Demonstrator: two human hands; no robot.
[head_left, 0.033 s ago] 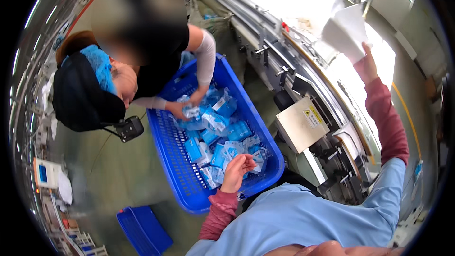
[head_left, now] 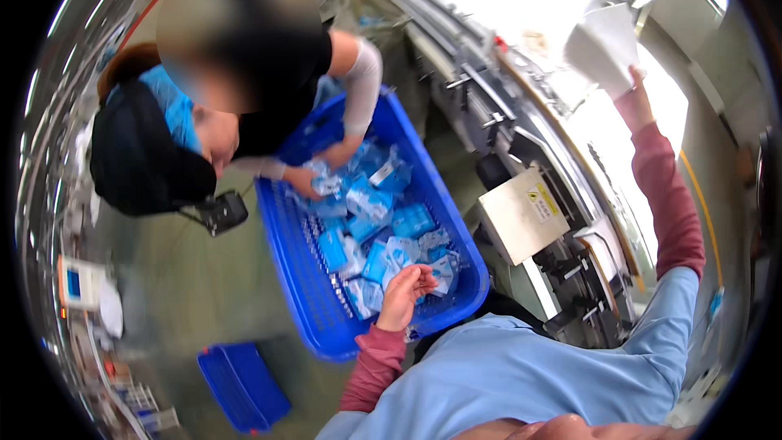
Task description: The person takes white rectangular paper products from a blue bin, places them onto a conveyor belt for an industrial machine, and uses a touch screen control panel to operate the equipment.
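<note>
We can make out one sign: a yellow warning label bearing a triangle (the lines beneath it are too small for us to read), on the pale box. On the blue packs in the blue basket we see white marks, but no words or numbers we can read.
</note>
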